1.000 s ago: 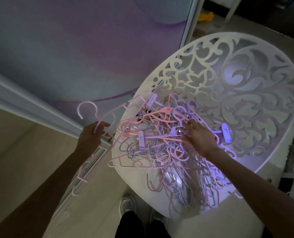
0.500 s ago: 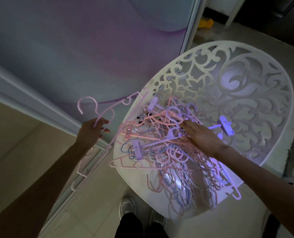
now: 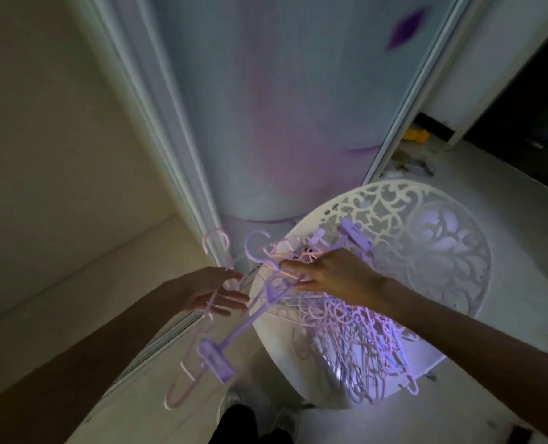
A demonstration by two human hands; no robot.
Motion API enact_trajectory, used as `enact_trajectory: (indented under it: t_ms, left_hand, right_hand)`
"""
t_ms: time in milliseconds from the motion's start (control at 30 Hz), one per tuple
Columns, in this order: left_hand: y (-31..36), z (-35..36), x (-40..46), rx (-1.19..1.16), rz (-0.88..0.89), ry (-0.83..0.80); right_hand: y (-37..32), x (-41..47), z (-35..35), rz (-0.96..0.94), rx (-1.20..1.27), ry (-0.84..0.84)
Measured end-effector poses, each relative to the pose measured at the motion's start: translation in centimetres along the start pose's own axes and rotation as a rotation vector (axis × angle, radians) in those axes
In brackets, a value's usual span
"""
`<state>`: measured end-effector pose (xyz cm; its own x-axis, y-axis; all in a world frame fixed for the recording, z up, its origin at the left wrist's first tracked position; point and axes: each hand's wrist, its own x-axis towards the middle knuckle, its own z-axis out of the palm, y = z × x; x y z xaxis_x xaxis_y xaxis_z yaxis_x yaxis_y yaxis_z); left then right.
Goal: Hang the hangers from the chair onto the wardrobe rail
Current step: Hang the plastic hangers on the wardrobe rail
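Head view, the only one supplied. The pile of hangers (image 3: 356,341) lies on the seat of the white chair (image 3: 452,251), heaped toward its front edge, with several hooks dangling over that edge. No wardrobe rail is in view, so no hanger can be confirmed as hung; in my judgement the task is at the gathering stage and nearly all of it is left.

The right hand (image 3: 333,274) reaches across the chair's left edge and grips the neck of a lilac clip hanger (image 3: 243,328), fingers curled about it. That hanger slants down off the chair's left edge, its lower clip hanging clear of the seat. The left hand (image 3: 215,293) is just beside the right, to the left of the chair. A pink hanger (image 3: 199,328) passes through it, hook above and bar below. Its fingers look extended toward the lilac hanger; whether they clamp the pink one I cannot tell.

Materials: the hangers are thin moulded plastic, pink, lilac and pale blue, smooth, with rounded hooks, and tangle readily. The chair is a rigid white shell, its back pierced with scrollwork. A frosted sliding door (image 3: 282,116) stands behind.
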<state>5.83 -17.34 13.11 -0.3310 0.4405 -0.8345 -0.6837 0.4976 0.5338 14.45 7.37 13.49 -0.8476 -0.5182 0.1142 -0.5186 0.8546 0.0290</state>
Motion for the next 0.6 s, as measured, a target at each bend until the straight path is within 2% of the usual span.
enact_trajectory:
  t_ms: [67, 200, 300, 467, 600]
  left_hand:
    - [-0.4, -0.7, -3.5, -0.030, 0.030, -0.047]
    - [-2.0, -3.4, -9.1, -0.039, 0.036, -0.104]
    - [-3.9, -6.1, -13.2, -0.108, 0.096, -0.047]
    - [-6.8, -10.6, -19.8, -0.284, 0.291, 0.038]
    - [-8.1, -14.8, -24.8, -0.234, 0.364, 0.159]
  right_hand:
    - [-2.2, 2.3, -1.3, 0.000, 0.086, -0.022]
    - [-7.6, 6.9, -4.2, 0.113, 0.471, -0.076]
    - [-12.3, 10.8, -5.4, 0.262, 0.774, -0.162]
    - [-20.4, 18.4, -9.1, 0.513, 1.333, -0.380]
    - [-26.9, 23.4, -12.3, 0.523, 1.438, -0.274]
